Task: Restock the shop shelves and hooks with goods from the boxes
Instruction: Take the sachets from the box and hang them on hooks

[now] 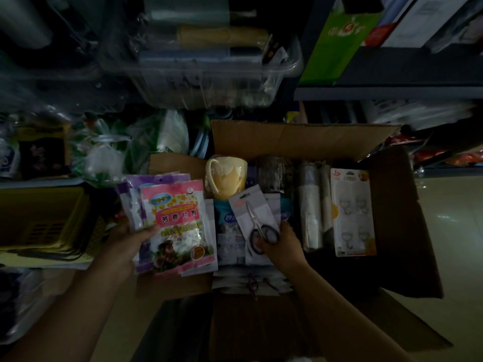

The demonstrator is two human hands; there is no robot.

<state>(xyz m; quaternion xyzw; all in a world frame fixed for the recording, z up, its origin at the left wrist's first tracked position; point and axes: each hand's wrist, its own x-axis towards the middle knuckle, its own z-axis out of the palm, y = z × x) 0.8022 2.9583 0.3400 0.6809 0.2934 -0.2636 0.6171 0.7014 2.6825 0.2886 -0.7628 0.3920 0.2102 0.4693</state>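
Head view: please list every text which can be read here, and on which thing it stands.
"芳香片剂": red band on the pink packet that the left hand holds.
Blurred, unreadable: the packet's other print, the scissors card in the right hand, the hook card's logo, the green box.

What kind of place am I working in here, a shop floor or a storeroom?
Most likely a small household-goods shop aisle: a dark metal shelf with boxed goods, an open cardboard box of carded stock, and yellow baskets stacked beside it.
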